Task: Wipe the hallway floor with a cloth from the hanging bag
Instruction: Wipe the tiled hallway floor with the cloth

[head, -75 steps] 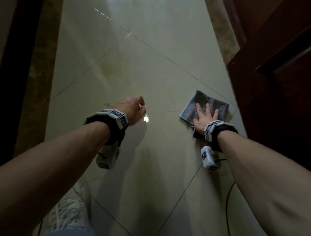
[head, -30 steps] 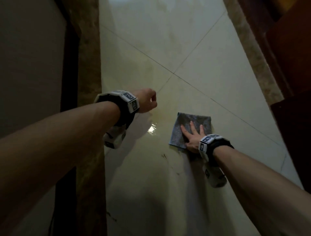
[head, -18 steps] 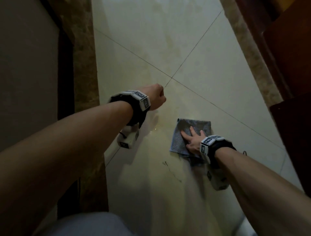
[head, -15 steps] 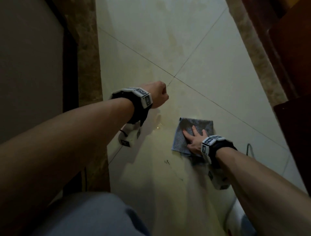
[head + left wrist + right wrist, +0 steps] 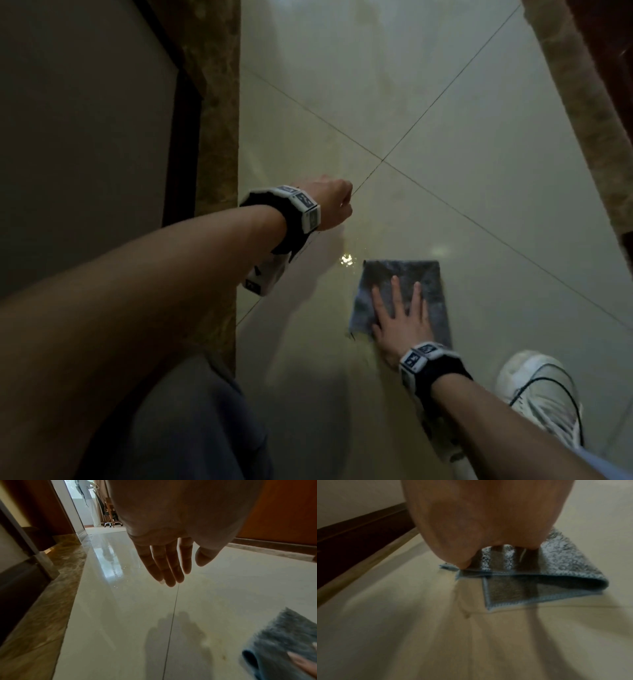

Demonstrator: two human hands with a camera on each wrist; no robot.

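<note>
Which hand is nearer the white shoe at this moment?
The right hand. It presses flat on the grey cloth, just ahead and left of the white shoe. The left hand hangs over the floor further ahead and left, holding nothing.

the hallway is dim. daylight comes from a bright doorway at 11 o'clock in the left wrist view and streaks glare down the glossy floor. a small glint shows in the head view. the right wrist view is motion-blurred; straight lines bend at the edges.
</note>
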